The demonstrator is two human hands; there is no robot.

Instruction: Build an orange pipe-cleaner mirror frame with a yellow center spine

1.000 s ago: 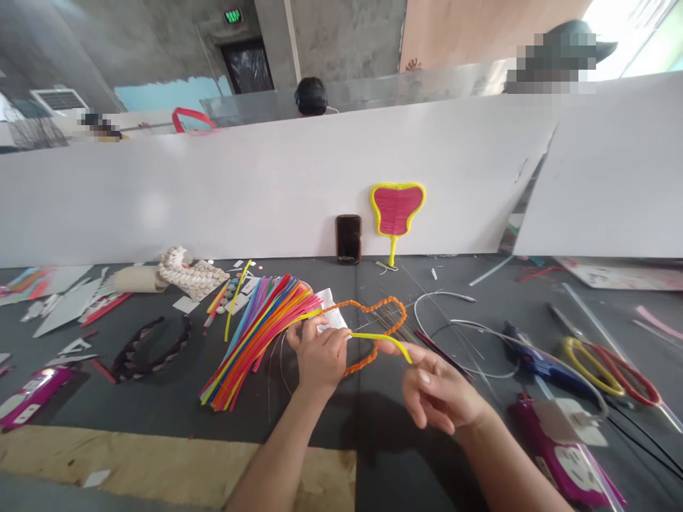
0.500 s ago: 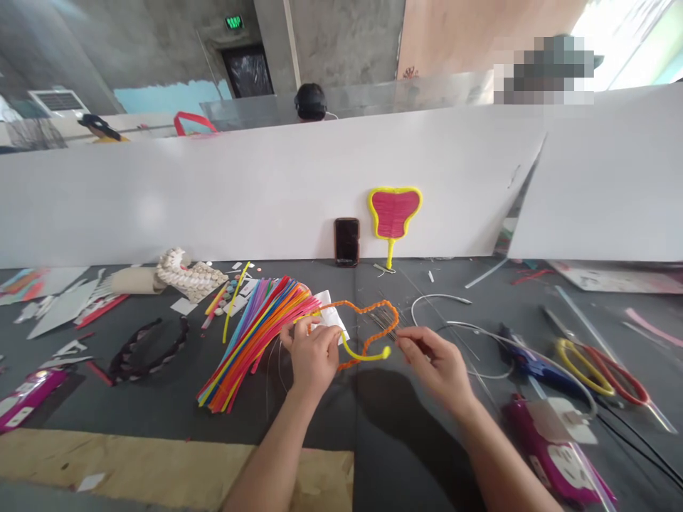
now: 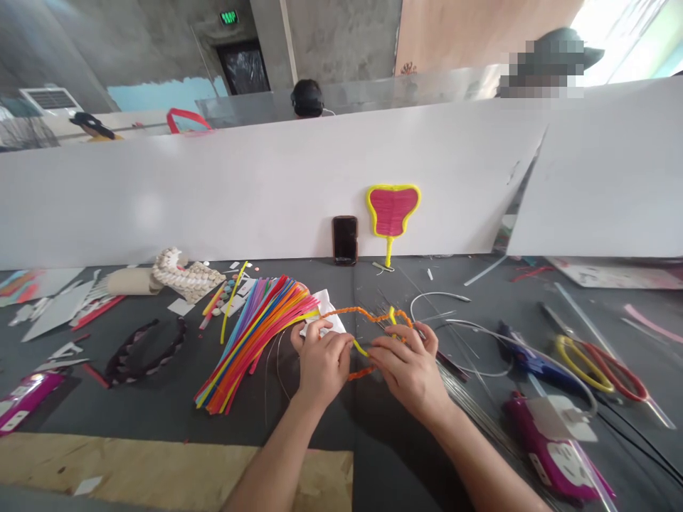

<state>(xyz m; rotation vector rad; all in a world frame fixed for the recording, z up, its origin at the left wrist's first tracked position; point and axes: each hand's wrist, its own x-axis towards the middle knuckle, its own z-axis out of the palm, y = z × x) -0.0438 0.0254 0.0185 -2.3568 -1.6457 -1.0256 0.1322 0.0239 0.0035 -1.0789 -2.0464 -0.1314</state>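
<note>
Between my hands is a yellow pipe cleaner [image 3: 360, 348], along with a frame of twisted orange pipe cleaner [image 3: 349, 310] bent into a wavy loop. My left hand [image 3: 323, 359] pinches the yellow strand beside the loop. The fingers of my right hand [image 3: 413, 370] close on the same strand and touch the loop's right side, where a yellow tip sticks up. My fingers hide part of both. Left of my left hand lies a bundle of multicoloured pipe cleaners [image 3: 261, 334], its upper end on a white paper [image 3: 334, 320].
A red and yellow fan [image 3: 395, 211] and a phone [image 3: 346, 240] lean on the white partition [image 3: 240, 192]. Thin wires [image 3: 469, 402], a blue glue gun [image 3: 538, 366], scissors [image 3: 602, 370] and a purple power strip [image 3: 555, 451] lie right. A braided headband [image 3: 146, 352] rests left.
My right hand has moved left and closed on the yellow pipe cleaner, near my left hand. Its free end, formerly curving right, is now partly covered by my fingers.
</note>
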